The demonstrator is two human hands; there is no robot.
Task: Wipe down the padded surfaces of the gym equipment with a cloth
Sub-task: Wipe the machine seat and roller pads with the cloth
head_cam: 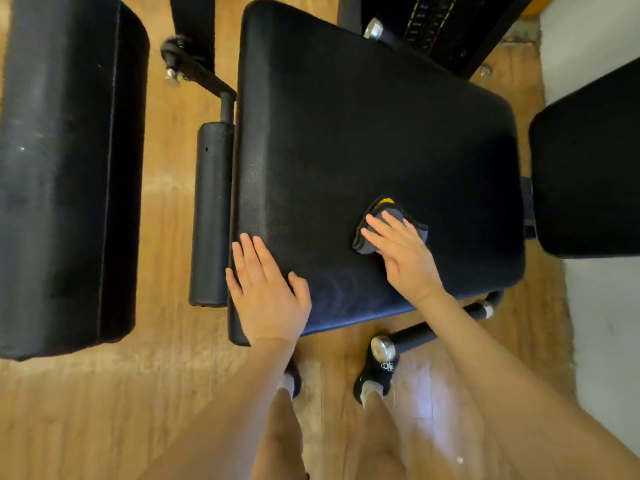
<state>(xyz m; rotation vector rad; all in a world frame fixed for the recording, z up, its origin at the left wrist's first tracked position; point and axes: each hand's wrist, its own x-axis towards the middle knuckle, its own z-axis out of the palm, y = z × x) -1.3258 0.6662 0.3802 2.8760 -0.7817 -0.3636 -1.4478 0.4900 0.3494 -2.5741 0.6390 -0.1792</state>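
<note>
A wide black padded seat (363, 133) fills the middle of the view. On its near right part lies a small dark grey cloth (381, 211) with a yellow patch at its far edge. My right hand (403, 252) lies flat on the cloth with straight fingers and presses it onto the pad. My left hand (265, 289) rests flat on the seat's near left corner, fingers straight, holding nothing.
A second black pad (65, 168) stands to the left across a strip of wooden floor (166, 220). A black roller (211, 213) hangs at the seat's left edge. Another pad (588, 174) sits at the right. A weight stack (436, 26) is behind. My feet stand below the seat.
</note>
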